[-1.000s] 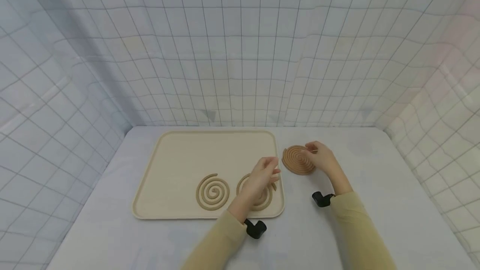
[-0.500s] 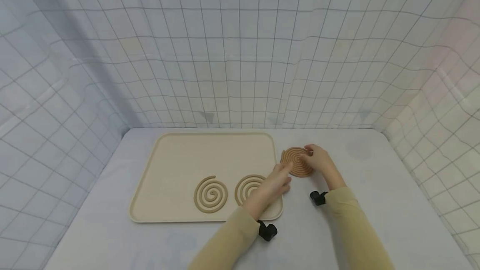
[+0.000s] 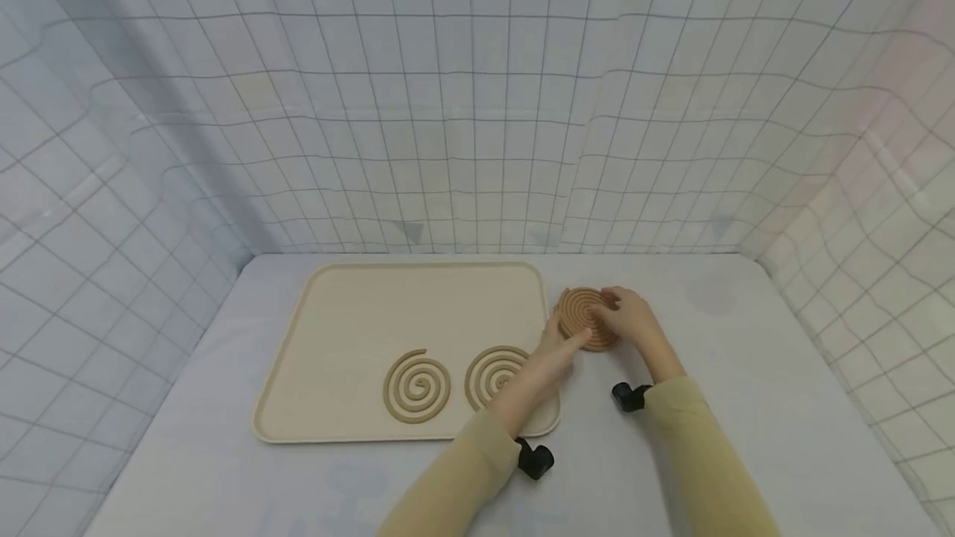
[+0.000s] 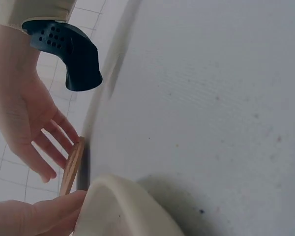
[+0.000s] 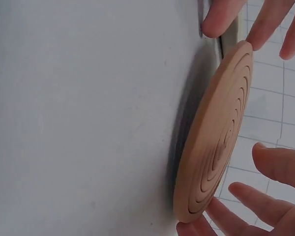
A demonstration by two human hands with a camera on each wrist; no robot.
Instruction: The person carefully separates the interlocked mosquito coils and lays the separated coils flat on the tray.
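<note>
**Fingers met one brown coil from two sides**

One person's two hands were at work on the bench. The right hand had its fingers bent about the coil's right rim, one fingertip tucked beneath the disc and the thumb standing off its upper face. The left hand reached across the right edge of the tray to the coil's left rim; its fingers met that rim, but whether they gripped it could not be told.

This coil, a tight flat spiral, was just beside the tray, on the tray's right. A dark shadow ran along its underside in the right-wrist view; whether it was wholly clear of the bench could not be told.

One cream tray carried two looser coils, both tan, side by side towards its near edge. The left tan coil showed whole; the right tan coil was partly hidden under the left forearm. That made three coils in view.

Two yellowish sleeves ended at the wrists, with two black wrist pieces, one at each. White walls with grid lines rose on three sides.
</note>
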